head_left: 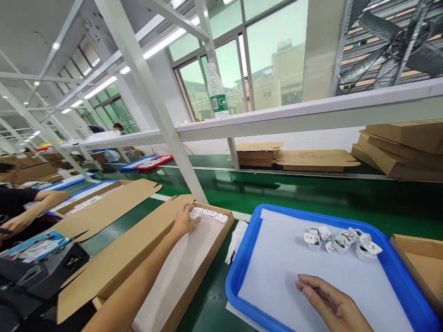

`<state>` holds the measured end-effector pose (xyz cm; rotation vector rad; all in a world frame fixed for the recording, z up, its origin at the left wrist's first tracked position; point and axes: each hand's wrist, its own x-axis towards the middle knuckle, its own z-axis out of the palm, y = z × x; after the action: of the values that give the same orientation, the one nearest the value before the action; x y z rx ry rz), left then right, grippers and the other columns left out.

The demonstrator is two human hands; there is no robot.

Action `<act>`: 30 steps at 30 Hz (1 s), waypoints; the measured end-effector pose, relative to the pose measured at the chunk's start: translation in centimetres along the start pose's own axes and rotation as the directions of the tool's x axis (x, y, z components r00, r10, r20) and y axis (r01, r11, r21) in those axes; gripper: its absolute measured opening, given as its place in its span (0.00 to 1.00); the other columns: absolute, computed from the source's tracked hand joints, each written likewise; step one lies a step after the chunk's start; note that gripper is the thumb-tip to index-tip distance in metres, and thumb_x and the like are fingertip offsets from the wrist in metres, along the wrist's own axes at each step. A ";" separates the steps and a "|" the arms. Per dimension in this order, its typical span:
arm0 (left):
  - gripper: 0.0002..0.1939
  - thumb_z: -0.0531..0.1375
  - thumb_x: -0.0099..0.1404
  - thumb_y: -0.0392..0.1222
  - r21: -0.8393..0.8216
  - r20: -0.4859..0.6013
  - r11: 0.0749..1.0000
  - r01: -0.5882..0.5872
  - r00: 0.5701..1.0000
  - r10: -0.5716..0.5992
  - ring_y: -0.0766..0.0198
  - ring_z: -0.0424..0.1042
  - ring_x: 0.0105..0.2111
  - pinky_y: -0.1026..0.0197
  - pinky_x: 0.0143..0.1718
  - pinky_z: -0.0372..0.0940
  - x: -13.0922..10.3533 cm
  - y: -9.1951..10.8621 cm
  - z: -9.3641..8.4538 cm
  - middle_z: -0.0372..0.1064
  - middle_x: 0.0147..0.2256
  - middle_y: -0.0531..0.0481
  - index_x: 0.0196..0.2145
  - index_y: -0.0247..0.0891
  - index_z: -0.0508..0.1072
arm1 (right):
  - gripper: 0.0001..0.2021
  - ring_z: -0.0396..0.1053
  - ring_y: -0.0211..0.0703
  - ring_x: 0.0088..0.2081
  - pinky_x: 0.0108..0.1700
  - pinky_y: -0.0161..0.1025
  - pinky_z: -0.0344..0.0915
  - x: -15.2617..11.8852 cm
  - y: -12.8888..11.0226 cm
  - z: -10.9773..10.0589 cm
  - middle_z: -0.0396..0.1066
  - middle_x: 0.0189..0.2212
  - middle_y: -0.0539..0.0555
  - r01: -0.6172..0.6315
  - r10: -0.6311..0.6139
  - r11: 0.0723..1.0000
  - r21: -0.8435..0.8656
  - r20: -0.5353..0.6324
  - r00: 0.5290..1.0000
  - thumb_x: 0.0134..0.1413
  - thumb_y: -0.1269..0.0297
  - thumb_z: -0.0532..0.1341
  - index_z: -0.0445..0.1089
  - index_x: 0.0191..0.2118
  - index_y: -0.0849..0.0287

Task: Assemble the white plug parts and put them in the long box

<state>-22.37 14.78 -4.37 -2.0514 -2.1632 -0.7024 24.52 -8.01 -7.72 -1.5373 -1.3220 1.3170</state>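
My left hand [186,218] reaches into the far end of a long cardboard box [207,258], its fingers curled at the left end of a row of small white parts [211,214]; whatever lies under the fingers is hidden. The box bottom has a pale lining. My right hand [323,299] hovers over the near part of a blue tray [238,272], with its fingers slightly bent and nothing seen between them. Several small white housings with wires [342,240] lie on the white sheet at the tray's far side.
A white glove [237,240] lies between box and tray. Another cardboard box [422,263] stands at the right edge. A black device [44,272] and a person's arms [34,207] are at left. A slanted post and a shelf with a bottle [218,94] stand behind.
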 end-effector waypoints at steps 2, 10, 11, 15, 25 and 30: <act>0.17 0.63 0.72 0.46 -0.101 -0.009 0.993 -0.065 0.998 0.064 0.46 0.69 0.58 0.38 0.58 0.66 0.3 2.5 -1.0 0.68 0.60 0.40 0.55 0.36 0.73 | 0.25 0.73 0.58 0.59 0.60 0.43 0.70 -0.4 -0.4 0.2 0.78 0.56 0.55 0.055 -0.055 0.998 0.000 -0.024 0.998 0.60 0.39 0.61 0.80 0.52 0.50; 0.22 0.57 0.68 0.56 -0.585 0.226 0.733 -0.348 0.798 0.559 0.51 0.77 0.49 0.51 0.51 0.73 -2.2 19.1 0.2 0.78 0.50 0.44 0.52 0.42 0.77 | 0.20 0.77 0.55 0.46 0.52 0.45 0.71 -1.1 -2.3 0.1 0.82 0.40 0.56 0.287 -0.287 0.957 0.036 -0.021 0.958 0.68 0.46 0.58 0.80 0.39 0.55; 0.24 0.61 0.65 0.55 -0.620 0.260 0.703 -0.349 0.753 0.604 0.52 0.79 0.45 0.52 0.47 0.74 -3.2 21.4 1.0 0.79 0.49 0.44 0.55 0.42 0.76 | 0.20 0.77 0.54 0.46 0.52 0.44 0.70 -1.1 -2.4 0.2 0.82 0.39 0.56 0.305 -0.304 0.951 0.039 -0.029 0.952 0.68 0.47 0.58 0.80 0.38 0.55; 0.43 0.75 0.48 0.53 -0.673 0.321 0.654 -0.346 0.660 0.679 0.50 0.79 0.44 0.53 0.43 0.75 -7.8 29.4 4.8 0.76 0.50 0.42 0.61 0.42 0.71 | 0.20 0.77 0.53 0.44 0.50 0.43 0.70 -1.0 -2.3 0.4 0.81 0.38 0.56 0.326 -0.323 0.944 0.044 -0.065 0.944 0.68 0.48 0.58 0.80 0.38 0.57; 0.23 0.61 0.64 0.38 -0.604 0.332 0.738 -0.301 0.746 0.577 0.49 0.78 0.42 0.51 0.47 0.69 -11.2 34.3 8.4 0.78 0.40 0.45 0.57 0.39 0.68 | 0.17 0.77 0.52 0.42 0.46 0.42 0.70 -0.8 -2.0 0.5 0.82 0.36 0.56 0.360 -0.352 0.930 0.073 -0.104 0.930 0.67 0.54 0.59 0.80 0.37 0.60; 0.38 0.70 0.56 0.49 -0.593 0.376 0.767 -0.245 0.758 0.532 0.45 0.77 0.46 0.49 0.48 0.68 -11.0 33.8 7.8 0.78 0.45 0.41 0.61 0.38 0.65 | 0.16 0.77 0.52 0.41 0.44 0.42 0.69 -1.0 -2.1 0.5 0.82 0.36 0.55 0.358 -0.349 0.930 0.085 -0.108 0.931 0.67 0.54 0.60 0.81 0.37 0.59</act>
<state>13.23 7.47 -6.16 -3.2078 -1.7086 -0.7815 23.55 -8.49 -5.58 -1.2036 -1.3738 1.0560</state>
